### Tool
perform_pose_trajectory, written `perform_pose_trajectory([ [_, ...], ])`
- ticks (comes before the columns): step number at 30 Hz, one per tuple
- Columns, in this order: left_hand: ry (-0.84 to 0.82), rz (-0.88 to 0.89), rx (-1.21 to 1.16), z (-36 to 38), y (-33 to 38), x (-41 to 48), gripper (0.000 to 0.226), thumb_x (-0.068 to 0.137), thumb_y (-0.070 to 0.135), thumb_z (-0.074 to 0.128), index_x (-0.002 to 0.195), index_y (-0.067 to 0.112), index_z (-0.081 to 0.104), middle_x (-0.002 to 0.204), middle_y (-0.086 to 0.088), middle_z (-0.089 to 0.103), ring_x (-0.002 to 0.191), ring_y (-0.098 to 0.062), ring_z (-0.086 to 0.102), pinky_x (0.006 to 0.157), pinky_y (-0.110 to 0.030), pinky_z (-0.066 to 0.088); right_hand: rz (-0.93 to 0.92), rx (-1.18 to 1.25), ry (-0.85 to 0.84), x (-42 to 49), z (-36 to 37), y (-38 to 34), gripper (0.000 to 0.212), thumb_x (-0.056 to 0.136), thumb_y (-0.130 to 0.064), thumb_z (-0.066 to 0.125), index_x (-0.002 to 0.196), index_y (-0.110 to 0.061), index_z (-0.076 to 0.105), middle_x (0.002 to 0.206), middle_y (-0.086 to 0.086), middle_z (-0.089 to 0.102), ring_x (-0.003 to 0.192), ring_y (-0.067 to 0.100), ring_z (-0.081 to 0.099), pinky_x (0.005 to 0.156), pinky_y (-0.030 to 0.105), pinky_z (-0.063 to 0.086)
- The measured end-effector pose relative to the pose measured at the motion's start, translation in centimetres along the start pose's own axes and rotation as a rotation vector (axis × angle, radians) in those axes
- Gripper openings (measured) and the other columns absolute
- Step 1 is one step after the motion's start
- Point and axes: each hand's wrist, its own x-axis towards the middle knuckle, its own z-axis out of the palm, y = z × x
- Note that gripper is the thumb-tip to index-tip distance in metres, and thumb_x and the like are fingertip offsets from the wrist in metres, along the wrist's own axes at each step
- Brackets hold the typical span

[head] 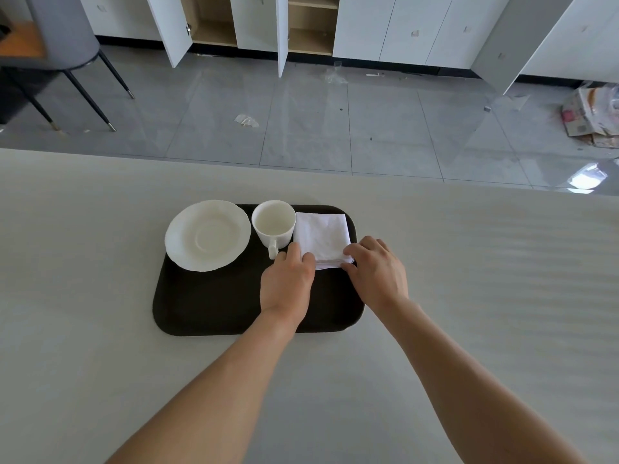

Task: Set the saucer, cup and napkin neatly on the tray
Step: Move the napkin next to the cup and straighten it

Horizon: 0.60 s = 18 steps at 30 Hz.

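Note:
A dark tray (214, 303) lies on the pale table. At its far left sits a white saucer (207, 235), overhanging the tray's left edge a little. A white cup (274, 223) stands upright beside it, handle towards me. A folded white napkin (322, 237) lies at the far right of the tray, touching the cup. My left hand (287, 279) holds the napkin's near left corner with its fingertips. My right hand (376, 269) pinches the near right corner.
The table (83, 296) ends just beyond the tray; past its edge is grey tiled floor. White cabinets, some with open doors, line the back wall. A grey chair (63, 45) stands at the far left, and papers lie on the floor at right.

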Motion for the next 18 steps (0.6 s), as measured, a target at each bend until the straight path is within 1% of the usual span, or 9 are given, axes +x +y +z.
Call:
perform_pose_trajectory([
  [3, -0.012, -0.005, -0.009, 0.0, 0.04, 0.03, 0.022, 0.075, -0.007, 0.065, 0.087, 0.01, 0.057, 0.092, -0.008, 0.054, 0.069, -0.019, 0.037, 0.05, -0.029, 0.031, 0.005, 0.001, 0.006, 0.1, 0.16, 0.11, 0.012, 0.085, -0.017, 0.071, 0.097, -0.017, 0.072, 0.091, 0.001, 0.064, 0.092, 0.026, 0.057, 0.057, 0.037, 0.053],
  [8, -0.056, -0.023, -0.002, 0.04, 0.14, 0.36, 0.022, 0.083, -0.004, 0.057, 0.098, 0.011, 0.054, 0.102, -0.007, 0.051, 0.077, -0.019, 0.036, 0.055, -0.029, 0.033, 0.004, -0.011, 0.013, 0.26, 0.32, -0.01, 0.011, 0.085, -0.018, 0.071, 0.096, -0.019, 0.071, 0.09, -0.001, 0.064, 0.091, 0.024, 0.057, 0.056, 0.034, 0.052],
  [11, -0.072, -0.031, -0.001, -0.15, 0.25, 0.49, 0.021, 0.084, -0.003, 0.056, 0.1, 0.011, 0.053, 0.103, -0.007, 0.05, 0.079, -0.019, 0.036, 0.056, -0.029, 0.034, 0.01, -0.017, 0.006, 0.38, 0.39, -0.07, 0.011, 0.085, -0.017, 0.07, 0.096, -0.019, 0.071, 0.091, -0.001, 0.064, 0.09, 0.024, 0.057, 0.056, 0.034, 0.051],
  [14, -0.09, -0.027, -0.001, -0.25, 0.24, 0.48, 0.024, 0.083, -0.003, 0.057, 0.101, 0.012, 0.053, 0.106, -0.007, 0.049, 0.083, -0.02, 0.045, 0.057, -0.029, 0.035, 0.02, -0.026, -0.01, 0.44, 0.41, -0.18, 0.011, 0.085, -0.016, 0.069, 0.096, -0.018, 0.071, 0.091, 0.0, 0.062, 0.089, 0.025, 0.056, 0.056, 0.032, 0.049],
  [18, -0.092, -0.032, -0.01, -0.45, 0.3, 0.5, 0.024, 0.084, -0.002, 0.059, 0.103, 0.011, 0.053, 0.107, -0.008, 0.05, 0.089, -0.022, 0.053, 0.057, -0.029, 0.036, 0.024, -0.036, -0.054, 0.61, 0.23, -0.52, 0.015, 0.087, -0.02, 0.068, 0.102, -0.019, 0.07, 0.096, 0.001, 0.062, 0.094, 0.025, 0.056, 0.061, 0.033, 0.049],
])
